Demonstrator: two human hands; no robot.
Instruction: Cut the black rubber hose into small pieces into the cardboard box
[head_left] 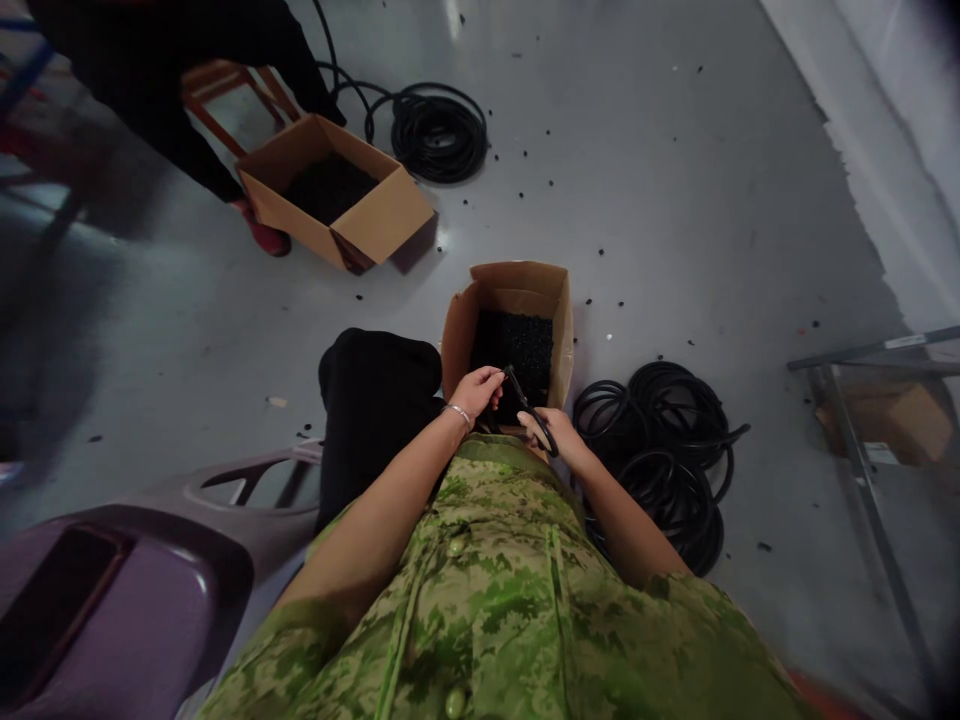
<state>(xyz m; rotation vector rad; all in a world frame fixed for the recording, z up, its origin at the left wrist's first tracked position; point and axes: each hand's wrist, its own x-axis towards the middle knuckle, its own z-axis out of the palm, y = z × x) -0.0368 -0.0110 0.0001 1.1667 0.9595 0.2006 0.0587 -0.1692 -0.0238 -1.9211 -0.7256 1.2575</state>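
Observation:
My right hand (540,428) is closed around the dark handles of a pair of scissors (543,432), whose narrow blades point up and left toward my other hand. With fingertips pinched together, my left hand (478,392) is at the scissors' tip and holds what looks like a thin black hose, mostly hidden by the fingers. Both hands are over the near end of an open cardboard box (562,320) that stands on the floor in front of me. Inside it lies a heap of small black pieces (525,345).
Coils of black hose (667,450) lie right of the box. Ahead left, a seated person's legs (165,90) flank another box (390,215) of black pieces, near another hose coil (439,130). A purple-grey chair (172,590) holding a phone (60,610) is at left; a metal frame (862,470) stands right.

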